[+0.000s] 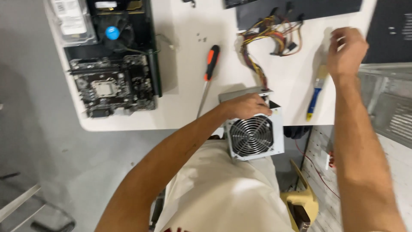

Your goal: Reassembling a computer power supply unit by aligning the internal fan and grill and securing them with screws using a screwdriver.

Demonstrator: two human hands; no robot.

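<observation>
The left hand [248,106] is closed over the top of a grey power supply unit [254,129], fingers curled on its upper edge where the cable bundle [268,36] leaves the case. The unit stands at the near edge of the white tabletop [184,86], partly over the person's lap, its round fan grille just below the hand and facing the camera. The bundle of yellow, red and black wires runs up and away from the hand, spreading out on the tabletop with its plugs lying loose.

The right hand [346,50] hovers far to the right of the unit, fingers loosely bent and holding nothing. Just under it lies a paintbrush [316,89] with a blue and yellow handle — its bristle end is nearest the hand, though whether they touch I cannot tell.

To the left of the left hand, a screwdriver [209,73] with an orange and black grip lies on the tabletop. Farther left stands an open black computer case [152,51] — inside it sit a motherboard [112,83] and, above that, a cooler with a blue centre [112,32]. A hard drive [71,19] in clear wrap lies beside the case's far corner.
</observation>
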